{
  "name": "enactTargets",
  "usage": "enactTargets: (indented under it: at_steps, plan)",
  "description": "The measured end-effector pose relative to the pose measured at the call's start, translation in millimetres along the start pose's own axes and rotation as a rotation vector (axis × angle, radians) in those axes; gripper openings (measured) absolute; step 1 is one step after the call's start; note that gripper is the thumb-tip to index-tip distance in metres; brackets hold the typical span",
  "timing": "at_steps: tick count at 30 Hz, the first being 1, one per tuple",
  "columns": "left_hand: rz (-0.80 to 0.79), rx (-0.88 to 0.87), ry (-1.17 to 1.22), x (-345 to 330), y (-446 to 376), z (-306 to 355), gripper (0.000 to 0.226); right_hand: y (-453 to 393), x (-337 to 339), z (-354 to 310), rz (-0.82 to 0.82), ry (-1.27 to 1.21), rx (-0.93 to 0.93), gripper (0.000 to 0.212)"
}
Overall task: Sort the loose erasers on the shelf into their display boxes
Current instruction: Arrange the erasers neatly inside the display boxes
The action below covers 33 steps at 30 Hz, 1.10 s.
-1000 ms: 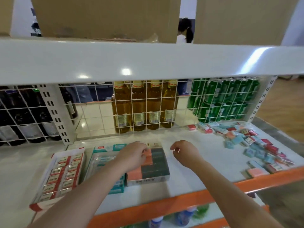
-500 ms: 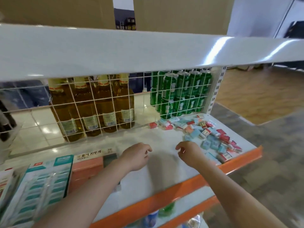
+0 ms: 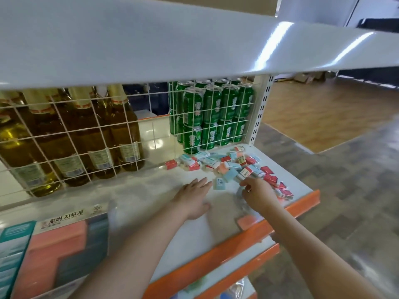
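Loose erasers point(image 3: 234, 166) in red, teal and blue wrappers lie heaped at the shelf's right end. One light blue eraser point(image 3: 219, 183) lies apart, just past the fingertips of my left hand point(image 3: 192, 198), which is flat on the shelf with straight fingers. My right hand point(image 3: 258, 194) hovers over the near edge of the heap, fingers loosely curled, nothing visible between them. A salmon eraser point(image 3: 248, 221) sits by the front edge under my right wrist. At lower left stand a salmon-and-dark display box point(image 3: 62, 247) and a teal display box point(image 3: 13, 247).
A white wire grid point(image 3: 86, 134) backs the shelf, with oil bottles point(image 3: 64, 137) and green cans point(image 3: 211, 117) behind it. A white upper shelf point(image 3: 172, 44) hangs low overhead. The orange front lip point(image 3: 216, 255) marks the near edge. An aisle floor lies to the right.
My view has swung right, away from the display boxes. Both hands have moved right along the shelf to the heap, and my left hand has flattened out.
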<state>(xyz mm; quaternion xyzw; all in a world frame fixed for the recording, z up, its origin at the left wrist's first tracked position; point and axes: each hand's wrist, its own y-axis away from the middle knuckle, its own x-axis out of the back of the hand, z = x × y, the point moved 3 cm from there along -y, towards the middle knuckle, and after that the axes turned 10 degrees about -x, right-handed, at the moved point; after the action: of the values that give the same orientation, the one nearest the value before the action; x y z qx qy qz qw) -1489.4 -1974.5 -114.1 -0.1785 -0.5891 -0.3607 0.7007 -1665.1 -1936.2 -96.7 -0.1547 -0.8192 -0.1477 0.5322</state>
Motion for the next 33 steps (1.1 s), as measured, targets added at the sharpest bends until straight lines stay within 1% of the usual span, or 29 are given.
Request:
enactTargets:
  at_steps: [2, 7, 12, 18, 21, 24, 27, 31, 33]
  plan:
    - [-0.019, 0.003, -0.013, -1.0, -11.1, 5.5, 0.069, -2.1, 1.5, 6.1, -0.009, 0.020, -0.007, 0.035]
    - [-0.044, -0.005, -0.013, -5.6, -32.3, 14.2, 0.066, -7.3, -1.7, 15.4, -0.055, 0.128, -0.037, 0.021]
    - [-0.064, -0.004, -0.062, -7.7, -40.5, 15.9, 0.061, -12.5, -6.7, 17.2, -0.078, 0.121, -0.035, 0.018]
    - [0.041, -0.014, -0.047, 0.6, -30.6, 1.0, 0.045, -12.5, -9.6, 6.6, -0.054, 0.102, -0.005, 0.026]
    - [0.133, 0.024, -0.027, 1.2, -17.4, -15.6, 0.038, -8.5, -15.7, -4.9, -0.063, 0.064, 0.037, 0.025]
    - [0.225, 0.079, -0.017, 2.3, -2.2, -30.7, 0.027, -4.1, -25.3, -19.6, -0.071, 0.037, 0.096, 0.021]
    - [0.227, 0.120, -0.011, 4.4, 8.8, -36.9, 0.025, -1.8, -32.5, -31.2, -0.099, 0.028, 0.133, 0.022]
    - [0.267, 0.173, 0.044, 4.9, 13.7, -39.1, 0.022, 2.9, -34.0, -34.3, -0.098, 0.033, 0.103, 0.022]
    - [0.264, 0.182, 0.032, 4.3, 14.4, -37.3, 0.021, 5.2, -33.8, -32.8, -0.080, 0.045, 0.089, 0.024]
